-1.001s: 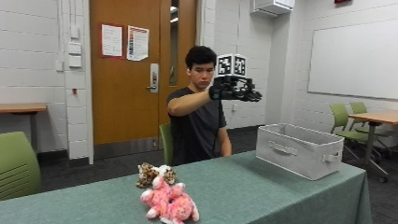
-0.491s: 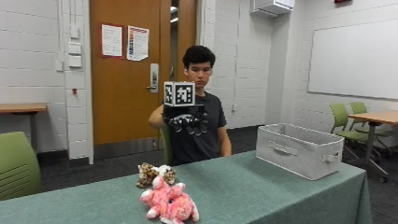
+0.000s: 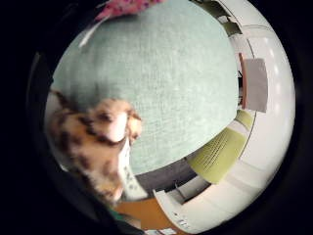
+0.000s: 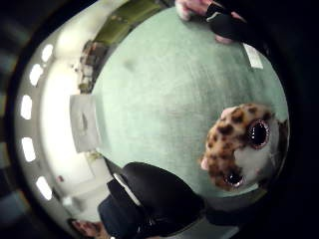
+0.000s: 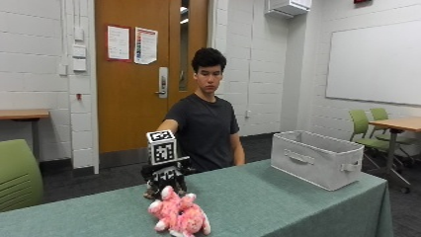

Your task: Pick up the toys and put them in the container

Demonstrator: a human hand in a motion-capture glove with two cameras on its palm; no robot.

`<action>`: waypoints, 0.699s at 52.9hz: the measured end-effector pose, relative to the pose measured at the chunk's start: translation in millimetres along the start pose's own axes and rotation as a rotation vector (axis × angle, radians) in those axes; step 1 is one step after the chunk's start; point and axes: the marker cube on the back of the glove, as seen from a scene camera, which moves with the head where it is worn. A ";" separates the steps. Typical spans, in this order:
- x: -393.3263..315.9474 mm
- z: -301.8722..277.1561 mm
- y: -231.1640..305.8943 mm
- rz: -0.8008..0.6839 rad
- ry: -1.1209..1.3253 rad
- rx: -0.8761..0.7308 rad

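1. The right hand (image 5: 164, 177) is seen low at the table's (image 5: 276, 207) left part. A second ago it was raised at head height, and half a second ago it was at the chest. A descent onto the toys has thus been made.
2. The leopard toy (image 4: 244, 144) is hidden behind the hand in the outside view. In both palm views it is shown lying on the green cloth, close under the palm. It was in plain sight on the table before, and its place is not seen to have changed.
3. It cannot be told whether the fingers are spread or closed round the leopard toy, since they are not shown clearly in any view. A grasp is therefore judged as being reached for, not as made.
4. The pink toy (image 5: 179, 216) is found at about 5 o'clock from the hand, just beside it, lying on the cloth as before and untouched.
5. The container (image 5: 315, 159) is set at about 3 o'clock from the hand, well apart, at the table's right end. No toy is seen in it, though its inside is hidden.
6. The task is judged to be at its first pick, with both toys yet to be carried rightward to the container.
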 end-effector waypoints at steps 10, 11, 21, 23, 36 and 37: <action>12.6 23.4 7.4 0.008 -0.006 -0.031; 13.4 24.3 8.2 0.007 -0.008 -0.030; 20.6 32.0 22.2 -0.016 0.035 -0.086; 20.0 33.1 25.9 -0.025 0.054 -0.097; 14.0 26.9 31.3 -0.062 0.020 -0.007; 13.5 26.1 31.4 -0.064 0.021 0.009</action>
